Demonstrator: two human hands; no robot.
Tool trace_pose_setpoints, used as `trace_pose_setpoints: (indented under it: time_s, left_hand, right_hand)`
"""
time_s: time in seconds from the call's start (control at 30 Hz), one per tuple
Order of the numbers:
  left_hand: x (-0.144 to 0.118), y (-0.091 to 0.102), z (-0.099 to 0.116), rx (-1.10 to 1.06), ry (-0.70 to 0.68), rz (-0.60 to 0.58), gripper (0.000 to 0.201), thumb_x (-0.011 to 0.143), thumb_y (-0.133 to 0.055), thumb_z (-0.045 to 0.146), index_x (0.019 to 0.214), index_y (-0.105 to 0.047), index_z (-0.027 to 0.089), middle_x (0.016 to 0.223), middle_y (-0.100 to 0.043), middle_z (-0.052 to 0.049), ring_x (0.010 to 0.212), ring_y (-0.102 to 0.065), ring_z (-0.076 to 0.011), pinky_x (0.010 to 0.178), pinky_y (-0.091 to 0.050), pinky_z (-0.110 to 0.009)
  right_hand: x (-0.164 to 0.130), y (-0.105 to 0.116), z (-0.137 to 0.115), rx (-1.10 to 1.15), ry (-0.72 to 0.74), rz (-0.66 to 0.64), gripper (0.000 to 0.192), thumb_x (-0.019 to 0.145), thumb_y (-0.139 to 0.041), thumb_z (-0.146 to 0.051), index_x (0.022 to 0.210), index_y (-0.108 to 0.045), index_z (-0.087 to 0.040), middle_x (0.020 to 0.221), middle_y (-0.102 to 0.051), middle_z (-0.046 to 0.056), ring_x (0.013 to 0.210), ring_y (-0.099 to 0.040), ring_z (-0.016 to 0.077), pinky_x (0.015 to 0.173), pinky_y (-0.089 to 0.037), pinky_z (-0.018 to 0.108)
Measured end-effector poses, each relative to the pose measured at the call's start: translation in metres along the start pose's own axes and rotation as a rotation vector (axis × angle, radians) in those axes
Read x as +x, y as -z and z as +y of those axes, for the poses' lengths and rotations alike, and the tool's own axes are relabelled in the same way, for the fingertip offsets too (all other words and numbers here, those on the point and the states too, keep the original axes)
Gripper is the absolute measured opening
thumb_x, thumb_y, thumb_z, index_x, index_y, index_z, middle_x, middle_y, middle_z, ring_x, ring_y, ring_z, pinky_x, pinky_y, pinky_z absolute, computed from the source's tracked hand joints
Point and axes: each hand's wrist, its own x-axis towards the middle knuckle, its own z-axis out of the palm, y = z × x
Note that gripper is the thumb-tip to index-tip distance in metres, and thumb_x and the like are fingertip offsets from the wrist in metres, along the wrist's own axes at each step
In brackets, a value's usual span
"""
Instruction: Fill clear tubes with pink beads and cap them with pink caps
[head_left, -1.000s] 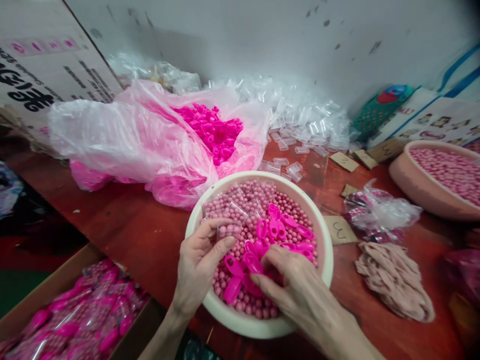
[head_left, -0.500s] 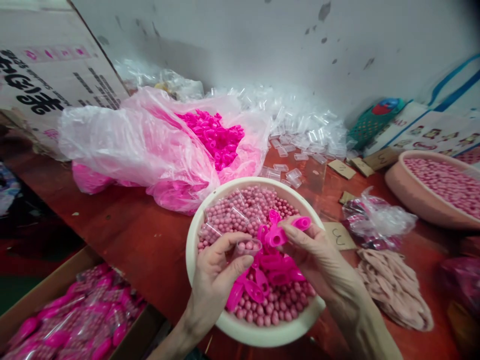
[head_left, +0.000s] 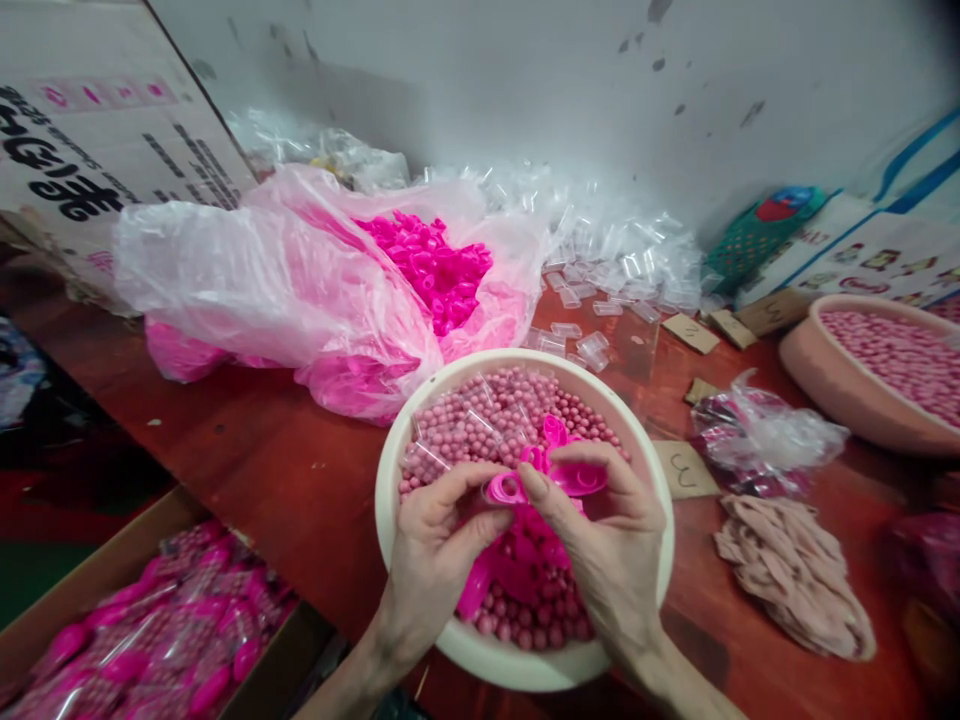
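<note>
My left hand (head_left: pixel 431 555) is closed around a clear plastic tube, mostly hidden by the fingers; pink beads showed in it a moment ago. At the tube's mouth is a bright pink plastic cap (head_left: pixel 507 488), pinched by the thumb and fingers of my right hand (head_left: pixel 611 530). Another pink piece (head_left: pixel 581 478) lies under my right fingers; whether they grip it I cannot tell. Both hands are over a cream basin (head_left: pixel 386 500) of pink beads (head_left: pixel 525 625). More pink caps (head_left: pixel 517 560) lie on the beads, and filled clear tubes (head_left: pixel 480 430) rest at the far side.
Behind the basin, a plastic bag (head_left: pixel 300 270) holds pink caps, beside a heap of clear tubes (head_left: pixel 615 250). To the right are a cloth (head_left: pixel 795 575), cardboard tags (head_left: pixel 684 470) and another bead basin (head_left: pixel 817 370). A carton of packed pieces (head_left: pixel 150 630) stands lower left.
My right hand has moved left and brought a pink cap to the mouth of the tube in my left hand. The left hand has barely moved. The view has shifted slightly.
</note>
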Motion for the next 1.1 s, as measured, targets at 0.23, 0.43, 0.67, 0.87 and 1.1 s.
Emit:
trace_pose_setpoints:
  time_s: [0.23,0.43,0.67,0.87,1.1]
  left_hand:
    - [0.0,0.001,0.0,0.072,-0.037,-0.036,0.02,0.078,-0.065,0.013,0.096,-0.069,0.021,0.094,-0.071,-0.001,0.085,-0.065,-0.0148,0.078,-0.052,-0.021]
    - [0.001,0.001,-0.001,0.076,-0.021,-0.055,0.02,0.08,-0.064,0.016,0.099,-0.068,0.02,0.093,-0.07,-0.001,0.085,-0.065,-0.0156,0.078,-0.052,-0.022]
    - [0.001,0.001,0.002,0.067,-0.014,-0.007,0.023,0.077,-0.066,0.014,0.098,-0.069,0.021,0.092,-0.072,0.0,0.083,-0.067,-0.0149,0.076,-0.053,-0.02]
    - [0.002,0.001,0.002,0.07,-0.016,-0.002,0.027,0.077,-0.066,0.013,0.102,-0.069,0.023,0.095,-0.072,0.0,0.084,-0.067,-0.0145,0.078,-0.053,-0.02]
    - [0.004,-0.001,0.004,0.14,-0.047,0.003,0.027,0.08,-0.062,0.012,0.104,-0.068,0.022,0.097,-0.073,0.001,0.084,-0.068,-0.0134,0.075,-0.053,-0.017]
  right_hand:
    - [0.009,0.018,-0.002,-0.069,-0.145,-0.348,0.024,0.079,-0.066,-0.032,0.061,-0.059,-0.018,0.053,-0.053,-0.004,0.048,-0.045,0.008,0.047,-0.035,0.021]
    - [0.007,0.018,-0.005,-0.147,-0.086,-0.28,0.024,0.081,-0.063,-0.033,0.064,-0.058,-0.017,0.056,-0.052,-0.004,0.051,-0.044,0.0078,0.049,-0.034,0.021]
    - [0.011,0.015,-0.002,-0.256,-0.002,-0.357,0.028,0.084,-0.059,-0.031,0.06,-0.052,-0.018,0.052,-0.049,-0.004,0.047,-0.043,0.0082,0.046,-0.033,0.022]
    - [0.019,0.018,-0.005,-0.344,0.352,-0.342,0.007,0.083,-0.059,-0.016,0.078,-0.065,-0.018,0.075,-0.061,0.003,0.073,-0.057,0.0149,0.067,-0.047,0.028]
    - [0.015,0.024,0.009,-0.374,0.664,-0.466,0.036,0.081,-0.064,-0.018,0.116,-0.058,-0.019,0.098,-0.063,0.009,0.089,-0.061,0.0175,0.074,-0.054,0.028]
